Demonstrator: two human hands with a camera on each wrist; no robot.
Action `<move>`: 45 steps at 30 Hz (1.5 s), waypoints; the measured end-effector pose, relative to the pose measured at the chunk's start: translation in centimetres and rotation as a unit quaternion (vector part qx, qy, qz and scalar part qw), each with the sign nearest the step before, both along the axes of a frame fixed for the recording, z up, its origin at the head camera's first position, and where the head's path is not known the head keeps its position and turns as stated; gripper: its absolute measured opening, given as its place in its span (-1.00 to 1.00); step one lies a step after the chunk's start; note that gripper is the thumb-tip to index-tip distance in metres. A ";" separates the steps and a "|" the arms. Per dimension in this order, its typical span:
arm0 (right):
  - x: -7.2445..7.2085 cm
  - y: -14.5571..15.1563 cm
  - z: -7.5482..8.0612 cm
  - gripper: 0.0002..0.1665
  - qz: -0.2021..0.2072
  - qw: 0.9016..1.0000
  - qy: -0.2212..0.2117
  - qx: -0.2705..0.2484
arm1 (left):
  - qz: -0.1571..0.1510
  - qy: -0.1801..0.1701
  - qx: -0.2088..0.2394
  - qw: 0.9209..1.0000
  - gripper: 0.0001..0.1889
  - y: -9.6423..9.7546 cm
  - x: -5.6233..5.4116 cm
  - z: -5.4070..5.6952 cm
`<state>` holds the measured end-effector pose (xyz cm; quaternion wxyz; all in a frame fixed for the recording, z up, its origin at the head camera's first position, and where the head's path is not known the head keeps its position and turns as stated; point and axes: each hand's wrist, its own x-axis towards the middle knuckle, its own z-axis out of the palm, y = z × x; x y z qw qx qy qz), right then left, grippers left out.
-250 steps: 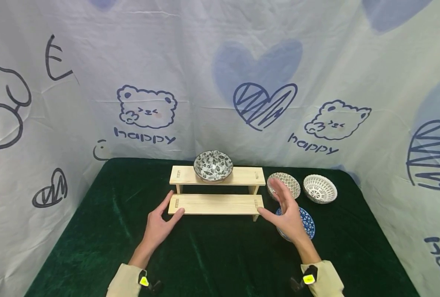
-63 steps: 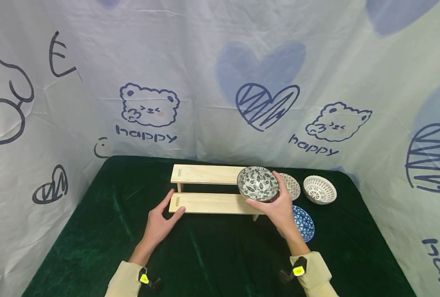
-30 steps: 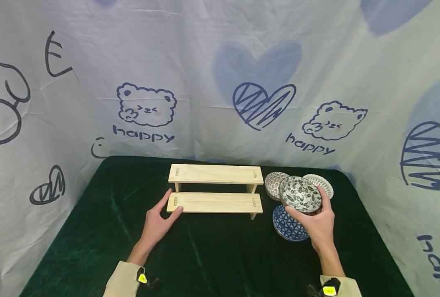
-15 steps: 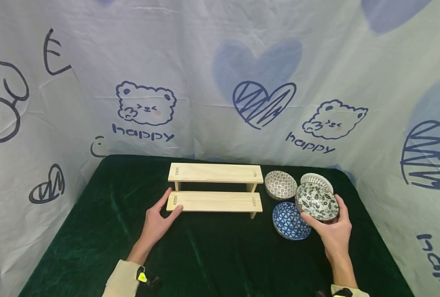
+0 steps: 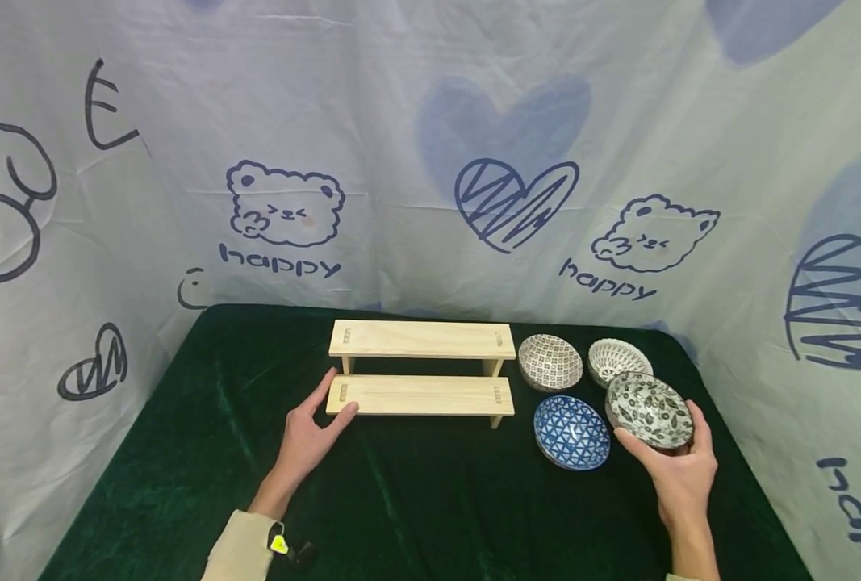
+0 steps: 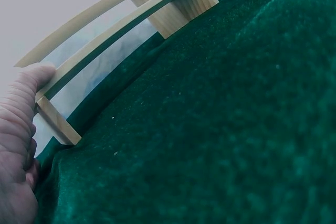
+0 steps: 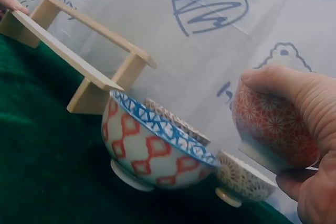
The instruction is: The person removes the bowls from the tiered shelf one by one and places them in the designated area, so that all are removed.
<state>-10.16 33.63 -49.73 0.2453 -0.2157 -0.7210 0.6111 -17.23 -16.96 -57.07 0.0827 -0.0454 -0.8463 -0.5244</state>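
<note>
My right hand (image 5: pixel 686 476) grips a bowl with a black-and-white leaf pattern inside (image 5: pixel 649 410), thumb on the near rim and fingers round the far side. In the right wrist view the bowl's red flowered outside (image 7: pixel 270 119) shows, raised above the table. My left hand (image 5: pixel 307 436) holds the left end of a two-tier wooden shelf (image 5: pixel 419 395), its thumb on the lower board. Left of the held bowl is a blue-and-white patterned bowl (image 5: pixel 571 432); behind are a brown-checked bowl (image 5: pixel 549 363) and a white ribbed-pattern bowl (image 5: pixel 615 359), which the held bowl partly overlaps.
A dark green velvet cloth (image 5: pixel 430 508) covers the table. White fabric with blue drawings (image 5: pixel 401 161) hangs behind it and at both sides. The three standing bowls are grouped close to the shelf's right end.
The leaf-patterned bowl stood on the upper board at first. My right hand has lifted it off and carried it right, past the blue bowl. My left hand has stayed at the shelf.
</note>
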 end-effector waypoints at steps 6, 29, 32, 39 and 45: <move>0.7 0.8 -0.5 0.36 -0.018 1.000 -0.008 0.012 | 0.000 -0.001 -0.002 1.000 -0.16 -0.1 0.1 0.0; 0.4 2.5 -5.7 0.44 -0.040 0.996 -0.076 0.029 | 0.002 0.004 -0.002 1.000 -0.15 -0.2 0.0 -0.2; 0.6 2.6 -6.0 0.44 -0.039 0.995 -0.079 0.042 | 0.001 0.005 -0.001 1.000 -0.15 -0.1 0.0 -0.1; 0.8 2.9 -6.4 0.45 -0.040 0.992 -0.100 0.062 | 0.002 -0.001 0.001 1.000 -0.15 0.1 0.1 -0.1; 0.7 3.4 -5.8 0.49 -0.001 0.989 -0.140 0.050 | 0.002 0.003 -0.002 1.000 -0.16 0.1 -0.1 -0.1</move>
